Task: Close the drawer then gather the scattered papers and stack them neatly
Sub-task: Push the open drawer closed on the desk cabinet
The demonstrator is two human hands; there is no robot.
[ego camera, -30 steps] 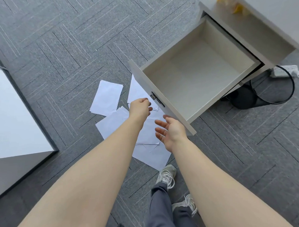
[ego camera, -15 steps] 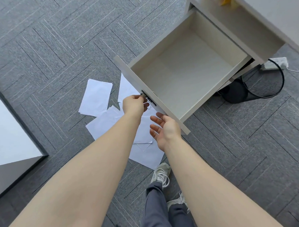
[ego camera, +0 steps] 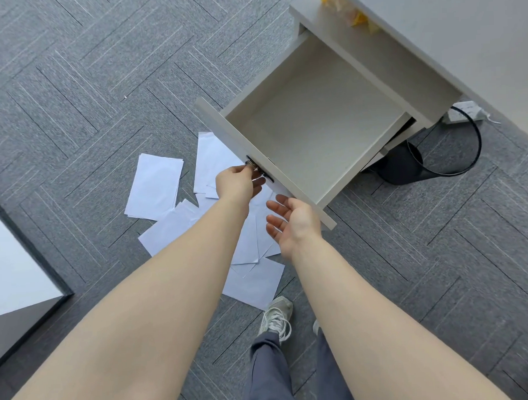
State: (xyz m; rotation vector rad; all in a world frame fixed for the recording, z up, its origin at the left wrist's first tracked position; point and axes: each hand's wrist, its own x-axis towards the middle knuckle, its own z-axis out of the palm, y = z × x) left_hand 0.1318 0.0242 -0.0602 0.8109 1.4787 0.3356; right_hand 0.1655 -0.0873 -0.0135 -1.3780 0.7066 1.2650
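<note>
Papers [ego camera: 154, 186] scattered on grey carpet [ego camera: 71, 102] left of and below the drawer [ego camera: 314, 128]: thin, limp, likely clinging to the pile; lift by edges. Left hand [ego camera: 236, 183] pinches the metal key [ego camera: 250, 163] on the drawer front. Right hand [ego camera: 291, 221] open, fingers spread, just beside the front's near corner. Drawer fully out, empty, rigid; probably slides lightly with a push on its front. Floor right of drawer: black cable [ego camera: 466, 148].

No text, label, brand or number can be read anywhere. The papers [ego camera: 156, 186] on the floor show only blank white faces. The white power strip [ego camera: 464, 112] at the far right has some small dark marks, but they are too small to read.
</note>
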